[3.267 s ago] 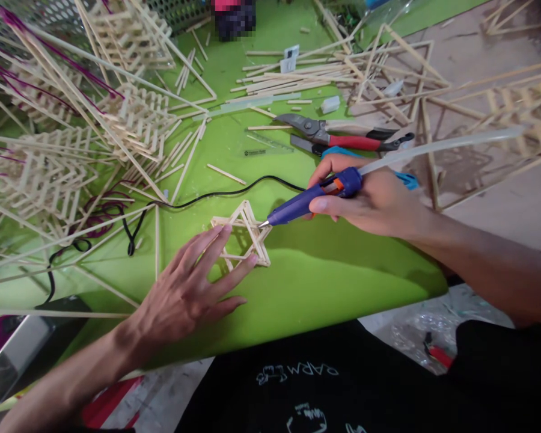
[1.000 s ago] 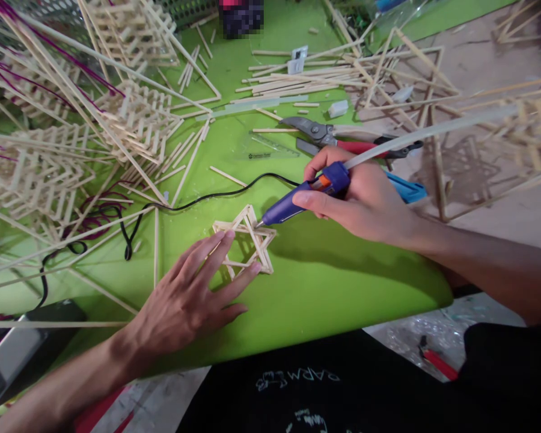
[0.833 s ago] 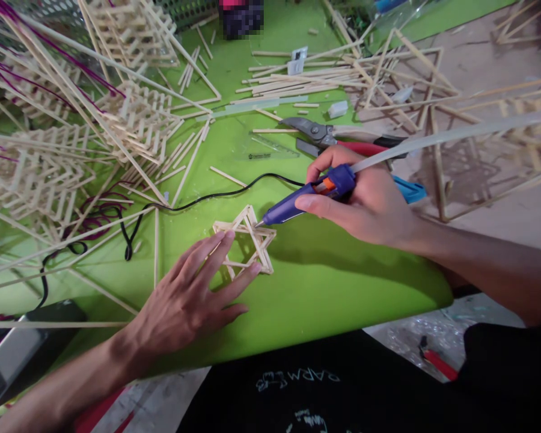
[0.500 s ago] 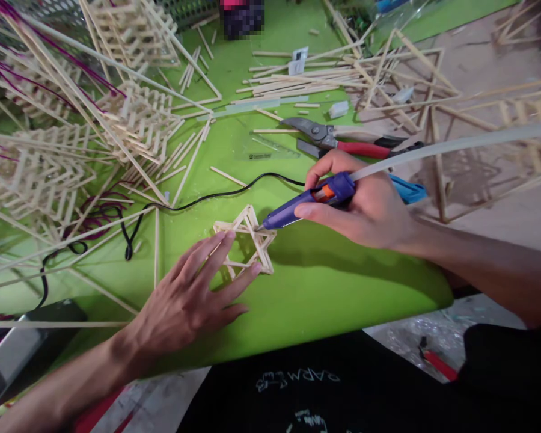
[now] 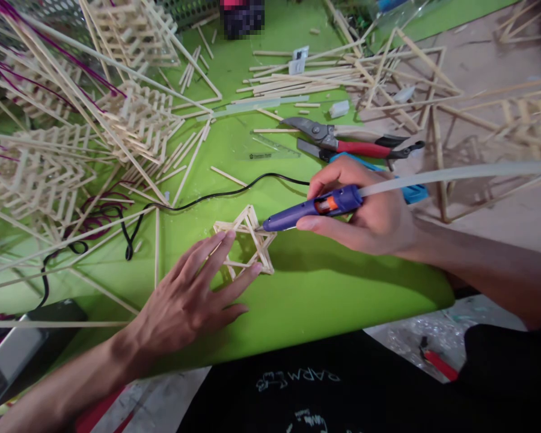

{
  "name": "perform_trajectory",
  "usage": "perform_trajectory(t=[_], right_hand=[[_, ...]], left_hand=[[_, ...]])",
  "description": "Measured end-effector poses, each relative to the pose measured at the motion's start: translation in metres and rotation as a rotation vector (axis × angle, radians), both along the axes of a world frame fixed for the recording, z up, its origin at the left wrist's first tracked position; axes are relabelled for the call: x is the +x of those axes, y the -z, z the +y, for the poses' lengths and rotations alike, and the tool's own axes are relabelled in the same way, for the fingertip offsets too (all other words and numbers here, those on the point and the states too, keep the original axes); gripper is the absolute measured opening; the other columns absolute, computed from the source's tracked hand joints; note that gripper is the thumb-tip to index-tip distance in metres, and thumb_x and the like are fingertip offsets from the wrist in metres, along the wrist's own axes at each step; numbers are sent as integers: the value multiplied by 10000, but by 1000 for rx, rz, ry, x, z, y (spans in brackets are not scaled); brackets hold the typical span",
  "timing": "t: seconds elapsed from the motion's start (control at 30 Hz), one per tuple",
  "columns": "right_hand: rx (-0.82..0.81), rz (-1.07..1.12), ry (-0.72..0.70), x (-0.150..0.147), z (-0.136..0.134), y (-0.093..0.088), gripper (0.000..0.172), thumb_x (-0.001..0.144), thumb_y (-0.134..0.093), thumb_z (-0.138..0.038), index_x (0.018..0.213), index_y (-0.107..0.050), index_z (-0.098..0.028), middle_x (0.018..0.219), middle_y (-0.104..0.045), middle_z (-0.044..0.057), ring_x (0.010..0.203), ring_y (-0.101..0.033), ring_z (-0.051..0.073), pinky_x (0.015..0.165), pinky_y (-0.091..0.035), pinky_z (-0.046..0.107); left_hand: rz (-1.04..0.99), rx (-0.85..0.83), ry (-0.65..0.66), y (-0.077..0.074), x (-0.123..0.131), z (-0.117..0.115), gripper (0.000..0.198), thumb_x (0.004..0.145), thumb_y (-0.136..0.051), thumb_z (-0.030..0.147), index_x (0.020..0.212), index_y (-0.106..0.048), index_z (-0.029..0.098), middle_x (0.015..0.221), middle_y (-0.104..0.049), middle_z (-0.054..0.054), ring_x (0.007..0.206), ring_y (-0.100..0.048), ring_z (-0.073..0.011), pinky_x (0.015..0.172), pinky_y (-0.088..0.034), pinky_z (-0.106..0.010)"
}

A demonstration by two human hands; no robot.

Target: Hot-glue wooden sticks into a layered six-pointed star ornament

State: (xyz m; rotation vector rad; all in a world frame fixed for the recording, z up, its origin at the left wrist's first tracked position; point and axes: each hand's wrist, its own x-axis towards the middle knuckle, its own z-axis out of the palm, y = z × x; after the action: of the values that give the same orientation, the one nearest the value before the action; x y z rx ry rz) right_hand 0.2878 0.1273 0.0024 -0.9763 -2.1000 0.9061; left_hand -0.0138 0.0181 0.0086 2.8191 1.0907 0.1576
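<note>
A small star-shaped frame of thin wooden sticks (image 5: 258,240) lies flat on the green table (image 5: 306,307). Spread fingers of my left hand (image 5: 193,294) rest on its left and lower sides; this hand is open and grips nothing. My right hand (image 5: 374,210) is wrapped round a blue glue gun (image 5: 297,211), its nozzle at the star's upper right joint. From the gun's back a long pale glue stick (image 5: 455,175) sticks out to the right. Whether glue is coming out is too small to see.
Red-handled pruning shears (image 5: 333,137) and a clear ruler (image 5: 270,149) lie beyond my right hand. Stacked stick lattices (image 5: 135,120) crowd the left. A black cord (image 5: 207,197) crosses the table. Loose sticks (image 5: 297,84) and larger stick frames (image 5: 415,66) lie farther back.
The back of the glue gun has swung lower and toward me with my right hand, while the nozzle stays at about the same joint. My left hand and the star have not moved.
</note>
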Motion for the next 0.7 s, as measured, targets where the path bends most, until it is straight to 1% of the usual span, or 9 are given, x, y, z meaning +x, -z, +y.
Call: perform_trajectory(t=[0.17, 0.3, 0.5, 0.6, 0.7], right_hand=[[58, -8, 15, 0, -1, 0, 345, 796, -807, -397, 976, -572, -221, 807, -633, -11, 561, -513, 106, 511, -384, 271], [93, -13, -25, -1, -1, 0, 337, 785, -819, -351, 970, -566, -227, 839, -642, -3, 603, -551, 112, 534, -405, 261], [95, -10, 22, -1, -2, 2, 358, 762, -833, -384, 979, -578, -257, 832, -647, -10, 579, -541, 122, 520, -404, 274], [56, -9, 41, 0, -2, 2, 359, 773, -825, -419, 973, -584, -244, 813, -629, -8, 581, -522, 123, 516, -383, 280], [-40, 17, 59, -1, -1, 1, 348, 793, -813, -424, 979, -586, -236, 780, -606, -12, 578, -492, 125, 517, -356, 291]], left_hand=[[12, -4, 4, 0, 0, 0, 666, 912, -698, 421, 1514, -442, 296, 1656, -230, -204, 1480, -364, -406, 1141, -435, -561], [20, 5, 2, 1, 0, -1, 680, 910, -697, 435, 1522, -434, 296, 1651, -239, -210, 1473, -372, -413, 1138, -435, -562], [17, -4, 3, 1, -1, 0, 687, 909, -700, 426, 1527, -426, 303, 1670, -205, -190, 1469, -378, -417, 1139, -434, -565], [16, -3, 5, 0, -2, -1, 684, 913, -696, 428, 1527, -424, 299, 1661, -218, -205, 1475, -368, -419, 1132, -439, -568], [10, -9, 4, 0, -1, 0, 671, 914, -696, 420, 1520, -435, 296, 1654, -229, -214, 1476, -366, -419, 1133, -438, -569]])
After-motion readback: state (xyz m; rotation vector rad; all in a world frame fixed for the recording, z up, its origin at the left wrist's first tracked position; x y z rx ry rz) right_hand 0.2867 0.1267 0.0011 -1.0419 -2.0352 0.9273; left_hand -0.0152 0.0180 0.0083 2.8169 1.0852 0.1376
